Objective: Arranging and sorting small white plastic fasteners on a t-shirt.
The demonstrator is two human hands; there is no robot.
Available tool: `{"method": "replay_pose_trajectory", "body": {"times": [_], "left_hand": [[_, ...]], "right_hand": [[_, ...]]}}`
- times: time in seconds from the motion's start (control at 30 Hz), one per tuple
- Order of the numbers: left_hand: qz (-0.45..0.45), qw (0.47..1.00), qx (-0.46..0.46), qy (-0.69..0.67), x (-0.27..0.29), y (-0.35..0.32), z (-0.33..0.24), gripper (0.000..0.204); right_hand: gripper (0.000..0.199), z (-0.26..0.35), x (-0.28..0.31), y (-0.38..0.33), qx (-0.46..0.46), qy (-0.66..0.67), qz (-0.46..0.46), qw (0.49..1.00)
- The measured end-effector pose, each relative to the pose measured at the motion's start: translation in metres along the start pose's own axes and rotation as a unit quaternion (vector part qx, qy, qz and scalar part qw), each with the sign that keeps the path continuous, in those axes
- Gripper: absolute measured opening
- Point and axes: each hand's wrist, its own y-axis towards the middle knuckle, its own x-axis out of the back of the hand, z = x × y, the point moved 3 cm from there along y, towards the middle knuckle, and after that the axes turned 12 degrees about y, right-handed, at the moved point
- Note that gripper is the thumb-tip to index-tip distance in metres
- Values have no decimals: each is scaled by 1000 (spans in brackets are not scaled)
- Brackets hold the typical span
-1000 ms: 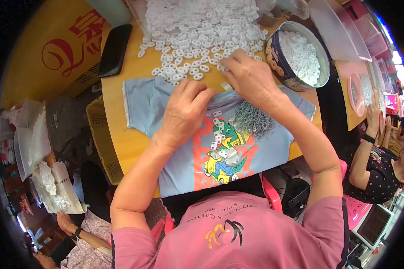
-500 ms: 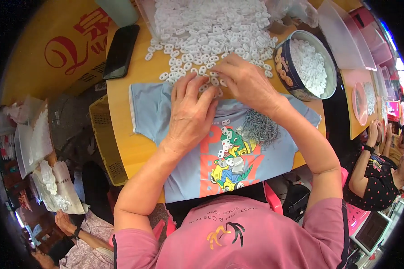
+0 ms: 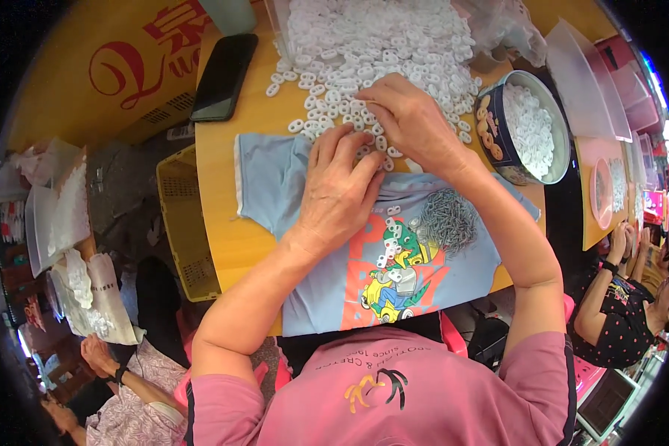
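While both hands work at the near edge of a heap of small white plastic links (image 3: 372, 44), flat and oval with holes, the left hand (image 3: 342, 189) lies palm down with fingers spread on a soft pale blue T-shirt (image 3: 461, 279), fingertips touching the loose links. The right hand (image 3: 405, 119), just beyond it and slightly to its right, has fingers curled together over a few links; whether it grips one cannot be told. The shirt carries an orange cartoon print and is spread flat on the smooth yellow table (image 3: 230, 223). Near the right wrist sits a tangle of thin grey metal hooks (image 3: 447, 219). Further right stands a round dark tin (image 3: 524, 130) filled with more links. Compared with half a second ago, both hands have shifted forward toward the heap. A black phone (image 3: 224, 76) lies well off to the left.
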Motion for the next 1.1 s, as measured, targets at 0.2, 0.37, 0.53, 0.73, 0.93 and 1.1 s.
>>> {"method": "replay_pose_trajectory", "body": {"times": [0.2,0.37,0.53,0.73,0.93,1.1], "left_hand": [[-24,999,16,-32,12,0,7,31],[-18,991,111,69,33,5,36,33],[82,981,155,85,49,13,89,29],[214,965,106,112,52,42,108,28],[353,923,141,64,63,49,108,63],[324,943,45,58,56,50,100,89]], "right_hand": [[28,17,33,-11,-106,-20,69,992],[53,23,54,-29,-121,-100,165,974],[53,31,37,-27,-112,-149,217,958],[60,23,33,-19,-155,-154,227,949],[72,30,27,-28,-134,-103,202,965],[78,28,6,-19,-127,-81,179,972]]}}
